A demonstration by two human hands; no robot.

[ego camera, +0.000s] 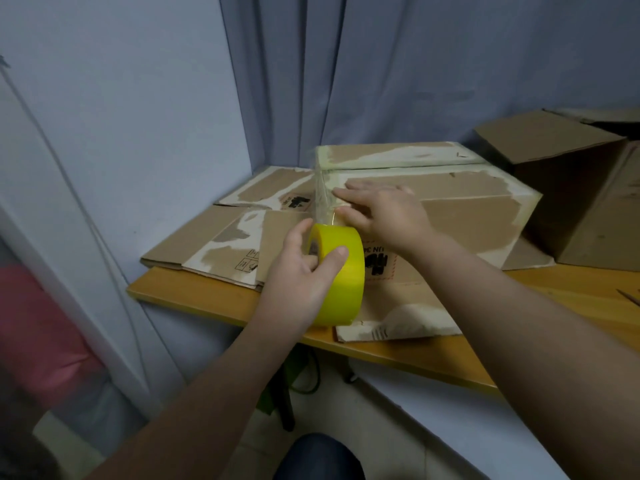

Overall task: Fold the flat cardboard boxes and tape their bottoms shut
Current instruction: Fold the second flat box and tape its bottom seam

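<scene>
a person's left hand (298,271) grips a yellow tape roll (341,275), thumb across the outer band and fingers curled into the core, held just in front of a folded cardboard box (467,209). a strip of clear tape (323,202) runs taut from the roll up to the box's left corner. the right hand (384,213) lies flat on the box beside that corner, fingers straight and pressing down where the tape meets the cardboard.

the box sits on a wooden bench (207,299), close to a pale blue curtain (381,64), its worn faces patched with torn white paper and old tape, a seam running along its top between closed flaps. it rests partly on flat cardboard boxes (221,244) spread over the bench's left end, some of them printed with black handling symbols. a second brown box (554,174) stands open at the right, just beside the first. a thin object (628,296) lies at the bench's right edge, too small to tell what it is. a pink shape (34,334) shows, blurred, low on the left.
</scene>
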